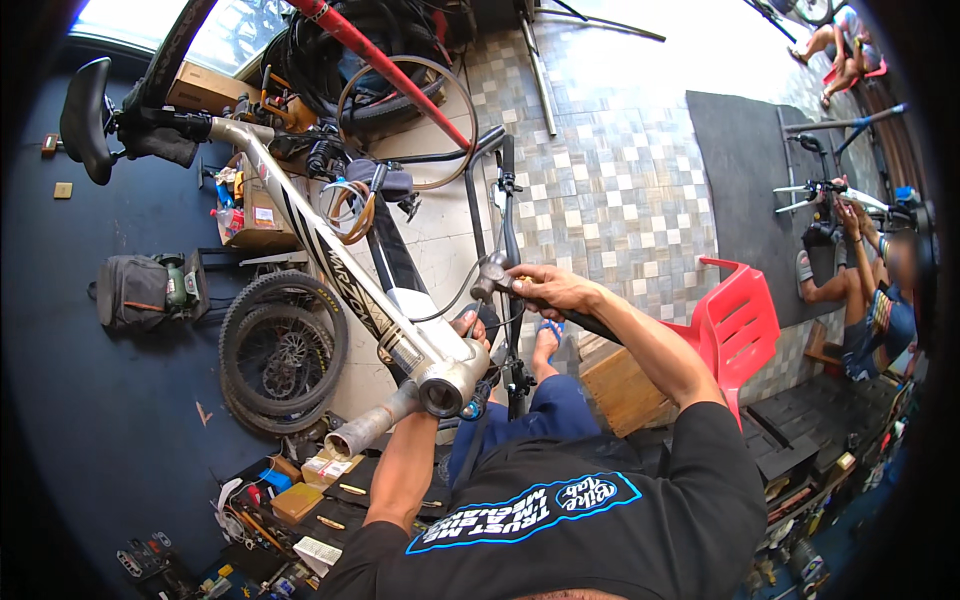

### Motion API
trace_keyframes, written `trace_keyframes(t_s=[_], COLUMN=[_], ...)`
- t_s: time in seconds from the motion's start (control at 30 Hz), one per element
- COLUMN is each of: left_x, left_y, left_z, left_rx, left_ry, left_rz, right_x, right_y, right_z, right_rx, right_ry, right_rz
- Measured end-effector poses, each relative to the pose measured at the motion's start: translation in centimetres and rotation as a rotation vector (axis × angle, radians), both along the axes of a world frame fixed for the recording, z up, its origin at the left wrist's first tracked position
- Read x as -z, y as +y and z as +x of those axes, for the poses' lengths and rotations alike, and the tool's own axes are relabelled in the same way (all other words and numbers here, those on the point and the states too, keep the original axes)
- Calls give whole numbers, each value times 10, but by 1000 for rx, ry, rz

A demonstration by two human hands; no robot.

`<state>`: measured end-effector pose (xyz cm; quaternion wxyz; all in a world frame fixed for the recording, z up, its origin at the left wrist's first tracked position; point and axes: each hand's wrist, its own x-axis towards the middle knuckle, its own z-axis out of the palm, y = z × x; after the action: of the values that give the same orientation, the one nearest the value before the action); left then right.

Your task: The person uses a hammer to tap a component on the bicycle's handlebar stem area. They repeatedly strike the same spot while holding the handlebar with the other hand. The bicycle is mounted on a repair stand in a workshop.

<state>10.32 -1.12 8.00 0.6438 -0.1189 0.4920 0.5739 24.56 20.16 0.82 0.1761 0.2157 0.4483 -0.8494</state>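
A silver-white bicycle frame [330, 250] with black graphics hangs at a slant before me, its bottom end with a round open shell [441, 395] nearest my body. My right hand [555, 289] is wrapped round the dark handle of a hammer [490, 278], whose metal head hovers beside the frame's lower end. Just below that head, my left hand [470, 326] is closed near the tube, pinching what looks like a thin metal rod. The rod's lower end is hidden behind the frame. My left forearm passes beneath the frame.
A black saddle [88, 120] is at the upper left. Bicycle wheels [283, 350] lean by the dark wall, near a grey backpack [140, 292]. A handlebar [509, 230] stands right of the frame. At right are a red chair [735, 325], a wooden box [622, 385] and a co-worker [870, 300].
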Motion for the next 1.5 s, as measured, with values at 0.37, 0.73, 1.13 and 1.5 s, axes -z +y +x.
trace_keyframes(t_s=[0.37,0.73,1.13,1.5], left_x=[2,-1,7,-7], left_y=[9,7,-3,-1], left_z=[0,-1,2,1], left_rx=[43,9,-38,16], left_ry=[189,106,141,175], left_rz=[-74,-7,28,-32], right_x=[17,10,-10,-16], right_y=[11,6,-3,-12], right_z=[-2,2,14,19], right_rx=[48,105,31,53], right_ry=[-51,-134,-76,-65], right_rz=[63,8,46,-66])
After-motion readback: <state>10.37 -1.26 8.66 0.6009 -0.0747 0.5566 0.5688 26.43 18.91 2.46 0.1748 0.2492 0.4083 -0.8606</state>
